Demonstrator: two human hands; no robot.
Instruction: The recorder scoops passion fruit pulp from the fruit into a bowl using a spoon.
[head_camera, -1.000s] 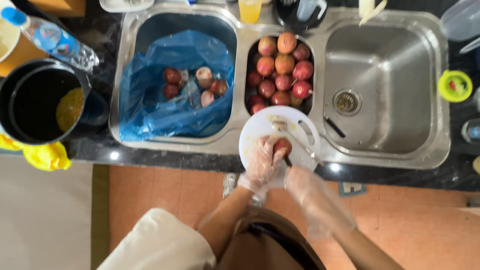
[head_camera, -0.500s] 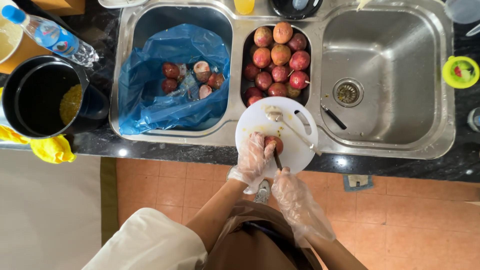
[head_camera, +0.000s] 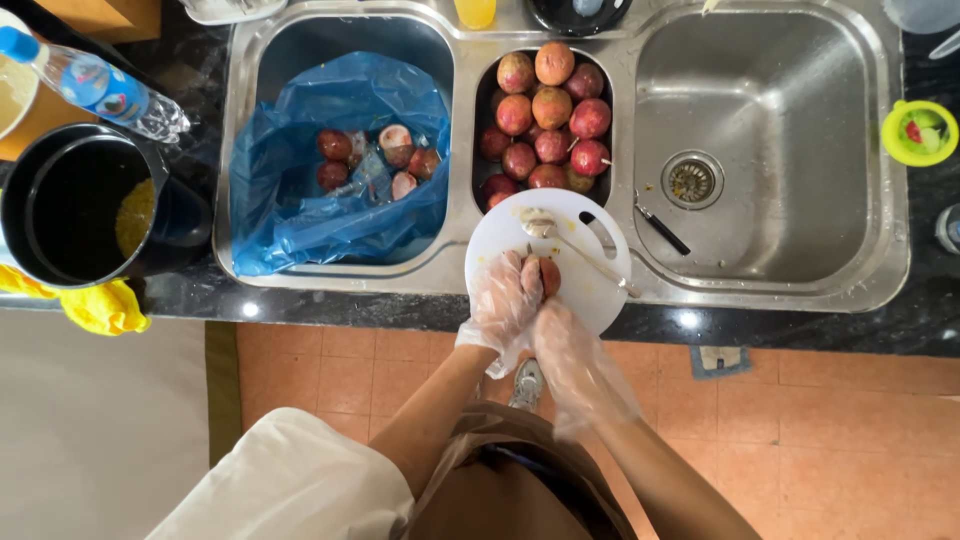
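1. the triple steel sink (head_camera: 880, 250) framed the work. its right basin held only a dark-handled utensil (head_camera: 660, 230) beside the drain.
2. the left basin carried a blue plastic bag (head_camera: 300, 210) with about five emptied shells (head_camera: 395, 145) in it. i judged these as finished fruit.
3. a black bucket (head_camera: 60, 215) stood on the counter to the left, with a shallow layer of yellow pulp at its bottom, so the yield was small at this point.
4. the middle basin held the whole passion fruits (head_camera: 545, 105), roughly a dozen, piled together. i judged that most of the work was left.
5. the round white cutting board (head_camera: 600, 300) bridged the front rim of the sink. a metal spoon (head_camera: 545, 225) lay on it, untouched.
6. my left hand (head_camera: 500, 310), in a clear glove, had its fingers curled closed around one passion fruit (head_camera: 550, 278) on the board.
7. my right hand (head_camera: 570, 345), also gloved, pressed against the same fruit from the near side. its fingers were bent, but i could not tell whether they gripped a tool.
8. that fruit did not yet show as opened.
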